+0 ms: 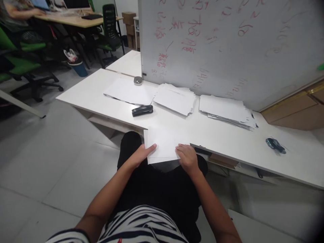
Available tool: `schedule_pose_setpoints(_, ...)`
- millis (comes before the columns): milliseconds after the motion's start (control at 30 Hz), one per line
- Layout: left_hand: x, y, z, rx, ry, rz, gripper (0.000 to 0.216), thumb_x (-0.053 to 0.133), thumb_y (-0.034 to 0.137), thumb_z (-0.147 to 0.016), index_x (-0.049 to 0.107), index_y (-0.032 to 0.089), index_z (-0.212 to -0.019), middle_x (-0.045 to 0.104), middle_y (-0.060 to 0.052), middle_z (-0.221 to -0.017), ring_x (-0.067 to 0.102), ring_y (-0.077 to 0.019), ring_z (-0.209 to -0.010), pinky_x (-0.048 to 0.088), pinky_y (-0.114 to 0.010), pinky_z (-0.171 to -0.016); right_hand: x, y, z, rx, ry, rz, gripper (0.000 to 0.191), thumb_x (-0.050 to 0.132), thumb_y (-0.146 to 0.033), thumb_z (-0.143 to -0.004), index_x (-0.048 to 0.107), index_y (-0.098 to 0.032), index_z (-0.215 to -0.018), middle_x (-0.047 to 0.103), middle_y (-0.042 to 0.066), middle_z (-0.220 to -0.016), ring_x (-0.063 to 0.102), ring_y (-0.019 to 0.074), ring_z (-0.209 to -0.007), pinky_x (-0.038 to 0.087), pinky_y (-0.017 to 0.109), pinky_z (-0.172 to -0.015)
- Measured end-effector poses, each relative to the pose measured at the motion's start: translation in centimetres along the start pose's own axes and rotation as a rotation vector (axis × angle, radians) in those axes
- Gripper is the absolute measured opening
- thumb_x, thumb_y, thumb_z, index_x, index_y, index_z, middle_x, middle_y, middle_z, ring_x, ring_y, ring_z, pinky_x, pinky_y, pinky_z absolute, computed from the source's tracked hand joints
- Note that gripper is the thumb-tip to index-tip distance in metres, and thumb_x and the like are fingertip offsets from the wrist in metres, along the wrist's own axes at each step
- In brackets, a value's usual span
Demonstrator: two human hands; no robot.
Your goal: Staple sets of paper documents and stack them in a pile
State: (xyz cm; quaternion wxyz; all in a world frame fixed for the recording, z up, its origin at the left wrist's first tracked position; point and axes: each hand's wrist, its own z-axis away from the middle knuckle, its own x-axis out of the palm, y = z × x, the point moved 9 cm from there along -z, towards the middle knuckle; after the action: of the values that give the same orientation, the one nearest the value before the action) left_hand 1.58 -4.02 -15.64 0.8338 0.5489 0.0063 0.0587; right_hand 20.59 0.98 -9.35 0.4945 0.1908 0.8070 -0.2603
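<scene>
Paper sheets (164, 146) are hanging over the lap at the worktop's (88, 91) near edge, held by both hands. Left grip (141, 155) is pinching the left side, thumb on top, fingers hiding underneath. Right grip (187, 158) is closing on the right edge with bent fingers; can't tell where its thumb is sitting. Offset borders are showing more than one sheet; exact count isn't coming through. Far edge is blending into the white worktop, so can't tell if they're touching.

Black stapler (142, 110) is lying just beyond, left of the sheets. Behind it, flat papers (133, 90) are lying near a small grey-topped device (138, 80), probably a mouse. Middle stack (176, 98) and right stack (225, 108) are sitting farther right, edges ragged. Dark item (275, 145) at far right is blurring, can't identify.

Whiteboard (227, 44) is standing behind, top cropping out. Red handwriting is running sideways, Chinese characters and digits, partly fading; can't read it reliably. Cardboard box (293, 109) is running out of frame right. Upper left, another person (21, 14) is sitting at a desk (68, 21), mostly cut off.
</scene>
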Motion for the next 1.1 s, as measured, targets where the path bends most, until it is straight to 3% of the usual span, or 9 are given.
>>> schedule_pose_setpoints(67,-0.8,0.2,0.2,-0.001,0.073,-0.061,0.052,0.069,0.058,-0.072,0.068,0.014,-0.099,0.072,-0.011,-0.099,0.067,-0.0277,-0.091,0.053,-0.037,-0.078,0.5,-1.0,1.5,0.022,-0.027,0.002,0.032,0.050,-0.022,-0.087,0.062,-0.035,-0.114,0.061,0.004,-0.130,0.048,0.0301,-0.130,0.033,0.059,-0.109)
schedule_pose_setpoints(133,-1.4,0.7,0.3,0.024,0.116,-0.112,0.050,0.069,0.057,-0.071,0.069,0.013,-0.096,0.072,-0.010,-0.096,0.067,-0.0278,-0.089,0.054,-0.036,-0.075,0.7,-1.9,3.2,0.062,-0.002,-0.043,0.044,0.061,-0.039,-0.083,0.055,-0.035,-0.127,0.048,0.008,-0.143,0.038,0.0363,-0.136,0.025,0.066,-0.111)
schedule_pose_setpoints(300,-0.4,4.1,0.8,0.145,0.007,-0.252,0.041,0.066,0.055,-0.074,0.070,0.016,-0.087,0.072,-0.006,-0.089,0.067,-0.0265,-0.088,0.054,-0.035,-0.076,-1.6,0.7,6.4,0.472,0.394,-0.429,0.083,0.058,-0.055,-0.083,0.018,-0.030,-0.150,0.019,0.015,-0.158,0.026,0.0349,-0.143,0.030,0.060,-0.111)
schedule_pose_setpoints(367,0.6,7.0,1.0,0.240,-0.064,-0.318,0.040,0.066,0.053,-0.075,0.071,0.017,-0.090,0.072,-0.005,-0.094,0.066,-0.0263,-0.093,0.053,-0.035,-0.080,-3.2,3.0,6.4,0.650,0.526,-0.652,0.091,0.062,-0.052,-0.082,0.011,-0.024,-0.152,0.028,0.018,-0.154,0.035,0.0316,-0.139,0.034,0.054,-0.109)
schedule_pose_setpoints(433,1.6,10.6,0.9,0.379,-0.101,-0.377,0.038,0.064,0.051,-0.078,0.071,0.018,-0.094,0.072,-0.004,-0.099,0.065,-0.0252,-0.097,0.052,-0.035,-0.085,-5.1,4.9,4.7,0.713,0.584,-0.838,0.087,0.067,-0.049,-0.079,0.022,-0.021,-0.149,0.048,0.017,-0.142,0.051,0.0282,-0.127,0.040,0.049,-0.105)
schedule_pose_setpoints(533,2.3,15.6,0.2,0.612,-0.069,-0.438,0.032,0.059,0.047,-0.083,0.071,0.020,-0.095,0.071,-0.004,-0.102,0.063,-0.0227,-0.099,0.049,-0.034,-0.091,-8.5,7.3,1.2,0.644,0.675,-0.924,0.067,0.072,-0.045,-0.076,0.048,-0.020,-0.133,0.065,0.012,-0.119,0.061,0.0246,-0.111,0.045,0.045,-0.101)
schedule_pose_setpoints(600,2.1,17.0,-1.2,0.685,0.001,-0.410,0.032,0.060,0.045,-0.083,0.069,0.021,-0.101,0.070,-0.004,-0.105,0.062,-0.0219,-0.100,0.049,-0.034,-0.091,-9.1,8.6,-1.0,0.589,0.694,-0.935,0.059,0.076,-0.044,-0.072,0.056,-0.020,-0.123,0.068,0.010,-0.112,0.062,0.0241,-0.108,0.046,0.044,-0.099)
schedule_pose_setpoints(867,1.1,11.4,-7.8,0.396,0.162,-0.141,0.050,0.073,0.045,-0.071,0.064,0.014,-0.109,0.070,-0.011,-0.110,0.065,-0.0248,-0.099,0.052,-0.036,-0.087,-1.5,10.2,-4.1,0.628,0.517,-0.986,0.050,0.065,-0.048,-0.077,0.055,-0.018,-0.116,0.066,0.013,-0.120,0.061,0.0232,-0.111,0.045,0.042,-0.099)
schedule_pose_setpoints(1100,0.9,12.2,-7.4,0.467,0.232,-0.235,0.043,0.060,0.054,-0.079,0.068,0.014,-0.092,0.072,-0.009,-0.097,0.065,-0.0261,-0.096,0.050,-0.037,-0.084,-3.1,10.7,-4.6,0.724,0.481,-0.760,0.049,0.063,-0.048,-0.078,0.060,-0.016,-0.114,0.068,0.013,-0.114,0.063,0.0258,-0.103,0.046,0.044,-0.096)
